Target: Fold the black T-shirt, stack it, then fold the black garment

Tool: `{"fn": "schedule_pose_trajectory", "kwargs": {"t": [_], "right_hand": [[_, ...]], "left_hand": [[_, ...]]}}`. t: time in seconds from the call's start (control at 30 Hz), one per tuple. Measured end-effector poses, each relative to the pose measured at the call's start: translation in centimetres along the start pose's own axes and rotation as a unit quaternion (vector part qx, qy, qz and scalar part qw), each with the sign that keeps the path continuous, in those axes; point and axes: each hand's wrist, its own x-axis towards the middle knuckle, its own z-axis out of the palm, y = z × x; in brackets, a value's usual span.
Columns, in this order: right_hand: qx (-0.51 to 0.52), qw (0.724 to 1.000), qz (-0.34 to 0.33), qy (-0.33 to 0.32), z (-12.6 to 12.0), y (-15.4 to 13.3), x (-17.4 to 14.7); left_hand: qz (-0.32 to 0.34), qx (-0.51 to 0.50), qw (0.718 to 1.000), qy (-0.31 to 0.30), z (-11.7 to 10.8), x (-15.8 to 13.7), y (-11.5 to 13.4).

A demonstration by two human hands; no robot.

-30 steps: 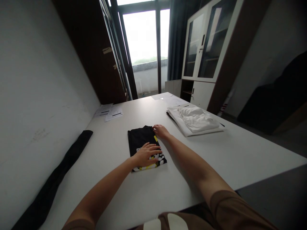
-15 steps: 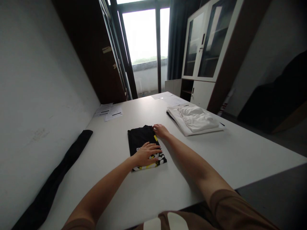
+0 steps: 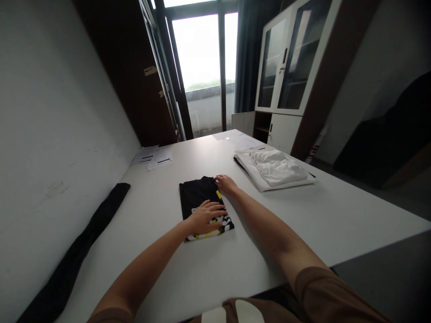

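Note:
A folded black T-shirt [image 3: 195, 193] with white lettering and a yellow, white and black patterned lower part lies flat on the white table [image 3: 158, 273]. Across its patterned part rests my left hand [image 3: 207, 216], open, palm down with the fingers spread, covering some of the lettering. At the shirt's far right corner is my right hand [image 3: 225, 183]. Its fingers are bent and closed on the edge of the cloth there. The fingertips are partly hidden against the dark fabric.
White folded cloth [image 3: 279, 168] is stacked to the right, over something dark. A long black cloth [image 3: 90, 233] lies along the left wall. Papers [image 3: 158, 158] are at the far left, and more sheets [image 3: 240, 140] at the far end. A glass-door cabinet [image 3: 289, 67] stands beyond.

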Motion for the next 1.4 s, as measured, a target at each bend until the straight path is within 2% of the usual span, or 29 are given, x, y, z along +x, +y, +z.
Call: {"fn": "schedule_pose_trajectory", "kwargs": {"t": [0.77,1.2,1.4], "right_hand": [[-0.002,1.000,-0.004,-0.004,-0.2,-0.1,-0.1],[0.004,1.000,0.008,-0.001,-0.6,-0.5,-0.3],[0.004,1.000,0.007,-0.005,-0.6,-0.5,-0.3]], "left_hand": [[0.000,0.002,1.000,0.001,0.0,0.0,-0.1],[0.005,0.072,0.997,-0.026,0.6,-0.2,1.0],[0.005,0.054,0.998,-0.011,0.5,-0.2,1.0]]}}
